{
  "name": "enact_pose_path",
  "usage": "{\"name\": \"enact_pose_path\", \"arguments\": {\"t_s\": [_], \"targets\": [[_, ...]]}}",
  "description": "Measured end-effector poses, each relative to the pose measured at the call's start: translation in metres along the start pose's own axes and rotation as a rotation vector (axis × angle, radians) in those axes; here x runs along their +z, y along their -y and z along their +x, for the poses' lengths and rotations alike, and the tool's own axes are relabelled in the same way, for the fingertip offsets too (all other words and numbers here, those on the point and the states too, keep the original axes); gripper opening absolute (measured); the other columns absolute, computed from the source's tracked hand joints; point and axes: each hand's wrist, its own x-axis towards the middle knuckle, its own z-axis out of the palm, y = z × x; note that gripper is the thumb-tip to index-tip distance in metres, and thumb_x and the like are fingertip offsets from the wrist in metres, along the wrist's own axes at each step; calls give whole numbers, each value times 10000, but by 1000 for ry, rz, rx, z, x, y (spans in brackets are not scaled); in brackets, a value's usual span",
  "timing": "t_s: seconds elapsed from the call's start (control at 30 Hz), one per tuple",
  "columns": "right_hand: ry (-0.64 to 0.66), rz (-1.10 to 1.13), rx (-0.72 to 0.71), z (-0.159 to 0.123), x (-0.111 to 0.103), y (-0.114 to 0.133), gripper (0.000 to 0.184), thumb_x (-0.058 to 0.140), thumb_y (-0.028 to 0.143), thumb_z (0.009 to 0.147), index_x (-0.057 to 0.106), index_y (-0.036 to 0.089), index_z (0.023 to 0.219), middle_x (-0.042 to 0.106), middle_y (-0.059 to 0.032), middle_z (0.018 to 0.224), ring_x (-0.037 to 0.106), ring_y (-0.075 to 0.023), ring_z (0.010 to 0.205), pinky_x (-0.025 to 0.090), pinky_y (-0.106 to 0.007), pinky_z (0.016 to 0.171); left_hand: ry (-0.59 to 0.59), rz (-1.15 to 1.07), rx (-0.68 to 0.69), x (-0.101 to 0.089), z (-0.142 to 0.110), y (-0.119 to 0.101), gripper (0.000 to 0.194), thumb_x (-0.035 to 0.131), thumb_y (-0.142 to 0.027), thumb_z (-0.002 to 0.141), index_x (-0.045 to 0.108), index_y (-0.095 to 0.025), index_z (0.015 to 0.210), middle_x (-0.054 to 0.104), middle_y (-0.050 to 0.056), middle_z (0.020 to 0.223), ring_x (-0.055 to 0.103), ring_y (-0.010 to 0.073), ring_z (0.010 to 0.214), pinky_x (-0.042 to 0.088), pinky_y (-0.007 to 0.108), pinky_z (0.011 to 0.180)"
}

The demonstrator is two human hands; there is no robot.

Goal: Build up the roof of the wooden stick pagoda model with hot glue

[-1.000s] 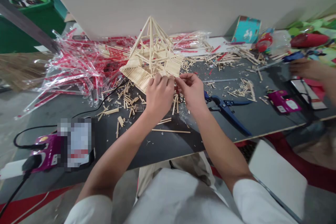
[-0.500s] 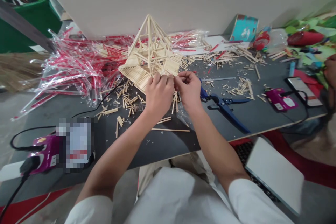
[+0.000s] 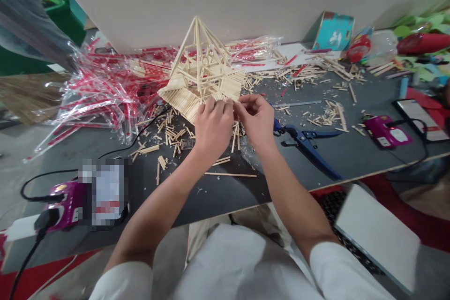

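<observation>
A model built of thin wooden sticks stands on the dark table, with a pointed open frame above slatted stick panels. My left hand is closed over its front edge, fingers curled down on the sticks. Beside it, my right hand pinches thumb and forefinger together close to that same edge. Whatever the pinch holds is too small or hidden to make out. Below the hands, several short cut sticks lie on the table. Blue-handled cutters rest to the right of my right hand.
Clear-and-red plastic wrappers heap at the left. A purple adapter with cables sits front left, another purple adapter at the right near a phone. A laptop is below the table's right front edge. Stick scraps lie scattered.
The view has shifted slightly, so the table items on the right appear farther right. My right hand sits a touch farther from the left. A blurred grey shape has grown at the upper left.
</observation>
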Motion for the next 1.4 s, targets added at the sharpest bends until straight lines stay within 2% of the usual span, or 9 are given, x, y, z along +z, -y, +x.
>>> {"name": "enact_pose_path", "arguments": {"t_s": [0.37,0.57,0.7,1.0,1.27,1.4], "targets": [[-36,41,-3,2,2,1,226,809,324,781,655,209,901,690,4,797,666,-130,696,589,-298,653,7,6,6,2,0,0,368,459,-172,1034,655,-96,1336,750,175,1093,642,338,1085,484,448,885],[-127,21,-12,4,10,-3,201,788,266,751,631,213,864,651,35,727,594,-108,625,516,-265,593,5,20,-9,3,0,-2,345,463,-178,1039,677,-112,1301,759,160,1053,647,324,1064,494,431,868],[-157,-10,-18,5,13,-4,194,780,237,742,607,223,827,616,53,663,564,-103,592,477,-255,573,23,2,-17,3,0,-2,362,462,-175,1046,661,-75,1332,751,176,1081,637,338,1078,492,453,876],[-128,-1,-18,7,10,-11,272,822,339,738,608,225,863,614,50,671,577,-112,587,484,-269,571,41,2,-11,1,1,-2,363,461,-183,1055,658,-55,1331,744,169,1080,629,334,1063,476,447,871],[-132,-11,-15,6,9,-11,277,834,339,741,617,224,869,632,41,683,587,-119,603,493,-280,584,27,36,-8,1,1,-2,364,452,-188,1061,666,-67,1329,752,151,1089,635,324,1066,479,434,883],[-104,9,-10,3,7,-6,239,820,326,773,638,219,884,664,28,728,632,-126,645,530,-286,621,65,26,-20,-4,2,-2,366,436,-177,1061,664,-72,1328,751,146,1095,639,329,1091,486,435,883]]}}
